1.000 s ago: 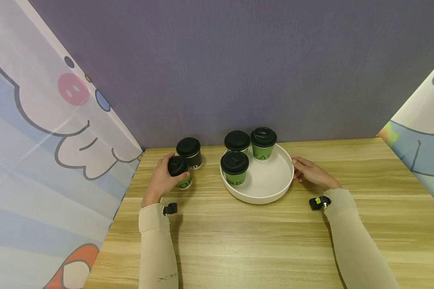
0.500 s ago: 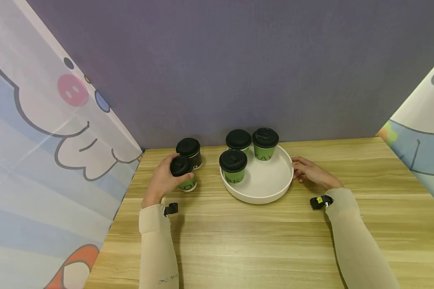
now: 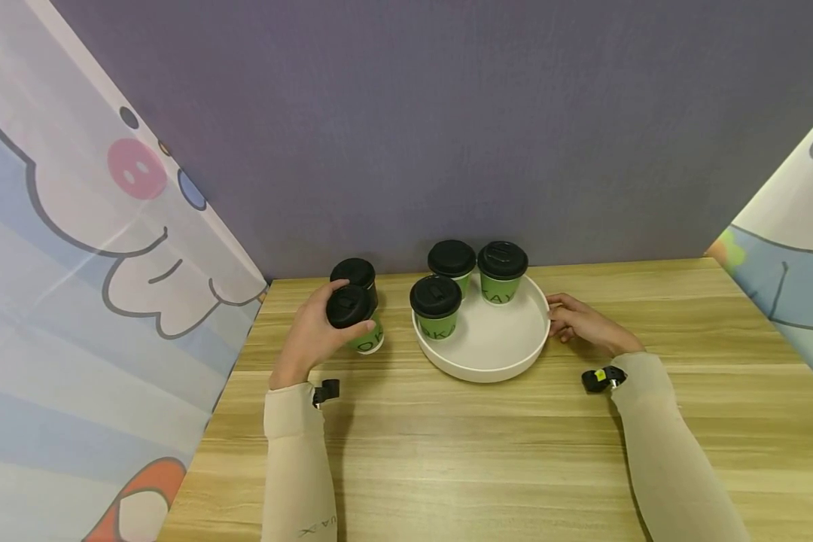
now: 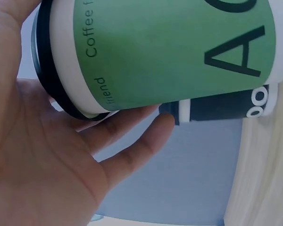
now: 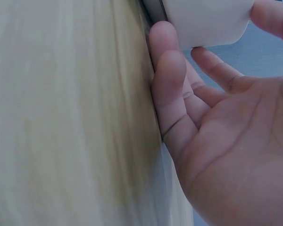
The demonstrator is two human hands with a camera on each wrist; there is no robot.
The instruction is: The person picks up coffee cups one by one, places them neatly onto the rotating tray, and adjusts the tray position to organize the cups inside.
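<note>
My left hand [image 3: 309, 331] grips a green paper coffee cup [image 3: 369, 337] with a black lid, thumb on the near side and fingers round the far side. In the left wrist view the cup's green sleeve [image 4: 170, 52] fills the top, with dark lettering on it. Just behind stands a black coffee cup [image 3: 354, 270], partly covered by the held one. My right hand [image 3: 588, 328] holds the right side of a round white tray [image 3: 491, 373] by its wall. Three green lidded cups stand in the tray: one at front left [image 3: 437, 325], one at back left [image 3: 452, 258], one at the back [image 3: 500, 290].
The wooden table [image 3: 474, 459] stretches in front of the tray and to both sides. A grey-purple wall panel [image 3: 488, 135] rises right behind the cups. Cartoon-printed curtains [image 3: 74, 301] hang at the left and right.
My left hand has moved right with the green cup, now overlapping the black one more. The tray's cups have shifted clockwise round it, while my right hand stays nearly still at its edge.
</note>
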